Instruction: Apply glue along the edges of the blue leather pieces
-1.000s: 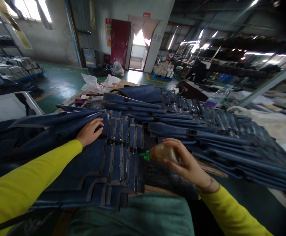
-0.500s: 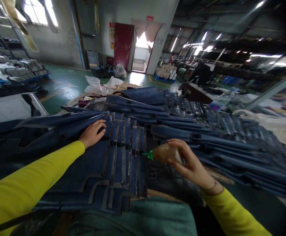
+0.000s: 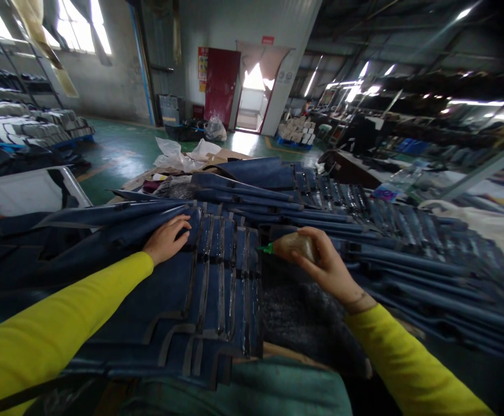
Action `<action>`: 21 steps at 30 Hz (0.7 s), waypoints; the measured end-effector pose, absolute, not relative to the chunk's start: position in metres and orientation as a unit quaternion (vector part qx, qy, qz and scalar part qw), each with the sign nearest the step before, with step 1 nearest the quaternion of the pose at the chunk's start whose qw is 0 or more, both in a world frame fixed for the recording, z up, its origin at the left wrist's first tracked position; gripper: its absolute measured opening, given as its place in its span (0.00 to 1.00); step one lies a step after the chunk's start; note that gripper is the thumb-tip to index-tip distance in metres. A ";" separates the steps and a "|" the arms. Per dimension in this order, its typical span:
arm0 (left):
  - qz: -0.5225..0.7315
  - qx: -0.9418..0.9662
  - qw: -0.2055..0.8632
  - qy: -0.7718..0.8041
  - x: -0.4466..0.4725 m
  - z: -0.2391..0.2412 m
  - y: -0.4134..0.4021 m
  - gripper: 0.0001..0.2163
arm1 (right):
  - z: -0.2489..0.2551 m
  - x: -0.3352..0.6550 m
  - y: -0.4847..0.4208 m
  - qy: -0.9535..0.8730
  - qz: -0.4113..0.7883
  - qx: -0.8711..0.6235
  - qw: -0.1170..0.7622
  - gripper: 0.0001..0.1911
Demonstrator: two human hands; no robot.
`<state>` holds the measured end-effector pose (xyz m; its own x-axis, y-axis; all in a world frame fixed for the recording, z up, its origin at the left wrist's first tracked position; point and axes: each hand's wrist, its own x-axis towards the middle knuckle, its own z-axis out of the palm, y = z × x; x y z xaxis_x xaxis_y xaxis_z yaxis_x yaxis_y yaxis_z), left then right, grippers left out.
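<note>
My left hand [image 3: 168, 238] lies palm down, fingers slightly curled, on the top left of a fanned stack of dark blue cut material pieces [image 3: 217, 283] with shiny wet stripes along their edges. My right hand [image 3: 323, 263] is closed round a brownish squeeze bottle [image 3: 294, 245] with a green nozzle [image 3: 265, 249]. The nozzle points left and sits at the right edge of the stack, near its upper part. Both arms wear yellow sleeves.
More rows of blue pieces [image 3: 364, 231] spread over the table to the right and behind. A dark fuzzy mat [image 3: 299, 318] lies beside the stack. A white board [image 3: 22, 190] stands left. Plastic bags [image 3: 182, 153], a green floor, a red door [image 3: 221, 86] and shelves lie beyond.
My right hand has carried the bottle up and away from me, so the nozzle now sits higher along the stack's right edge. The left hand has stayed in place.
</note>
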<state>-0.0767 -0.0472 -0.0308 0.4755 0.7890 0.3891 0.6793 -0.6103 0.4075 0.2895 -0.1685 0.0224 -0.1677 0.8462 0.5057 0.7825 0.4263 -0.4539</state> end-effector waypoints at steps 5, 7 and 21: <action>0.288 0.851 0.106 0.426 -0.077 -0.031 -0.047 0.09 | 0.022 0.287 -0.155 -0.746 0.022 -0.547 0.379 0.22; 0.285 0.851 0.107 0.427 -0.076 -0.031 -0.047 0.09 | 0.021 0.285 -0.150 -0.740 0.008 -0.550 0.387 0.22; 0.289 0.853 0.103 0.422 -0.078 -0.033 -0.046 0.08 | 0.021 0.284 -0.142 -0.671 0.029 -0.614 0.416 0.22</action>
